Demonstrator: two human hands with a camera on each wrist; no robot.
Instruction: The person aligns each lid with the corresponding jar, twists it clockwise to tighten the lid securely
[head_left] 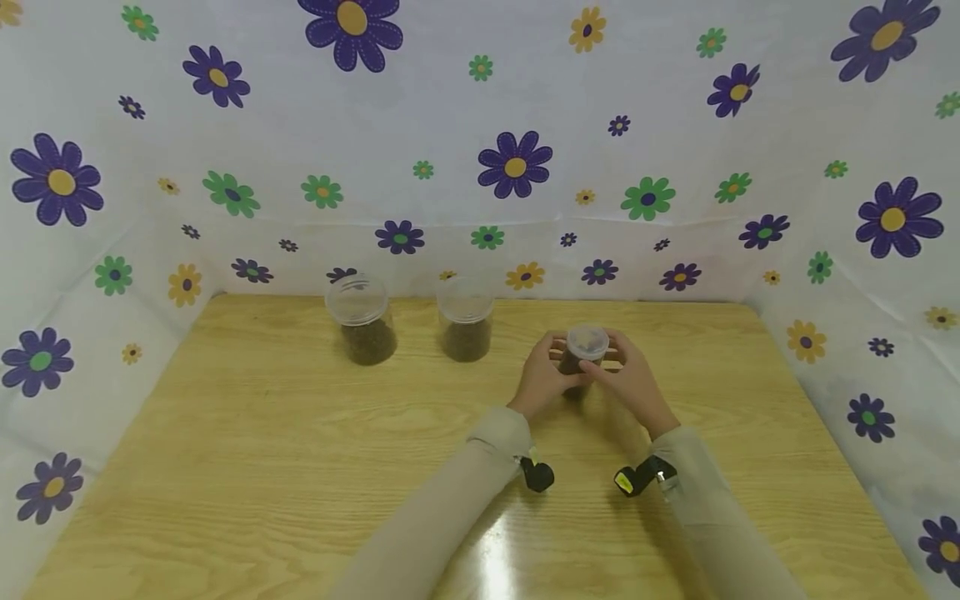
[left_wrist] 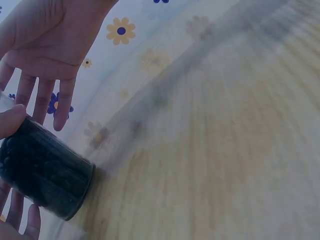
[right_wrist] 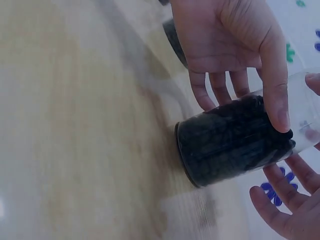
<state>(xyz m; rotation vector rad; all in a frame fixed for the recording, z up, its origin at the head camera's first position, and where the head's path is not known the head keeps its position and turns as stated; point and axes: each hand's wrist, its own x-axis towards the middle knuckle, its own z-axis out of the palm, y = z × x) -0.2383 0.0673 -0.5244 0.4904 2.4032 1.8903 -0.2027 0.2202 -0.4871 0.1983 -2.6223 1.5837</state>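
Observation:
A clear jar with a see-through lid and dark contents (head_left: 574, 360) is between my two hands, at the right of the table. My left hand (head_left: 542, 379) holds its left side, thumb in front and fingers behind. On the other side my right hand (head_left: 633, 385) grips it, with the thumb across the front near the lid. Seen from the right wrist, dark pieces fill the lower part of the jar (right_wrist: 230, 142), and the left hand (right_wrist: 300, 205) shows beyond it. Whether the jar's base touches the table cannot be told.
Two wider clear jars with dark contents stand toward the back of the wooden table (head_left: 300, 467): one at the left (head_left: 367, 337), the other near the middle (head_left: 467, 333). A white flower-patterned cloth (head_left: 450, 108) encloses the back and sides.

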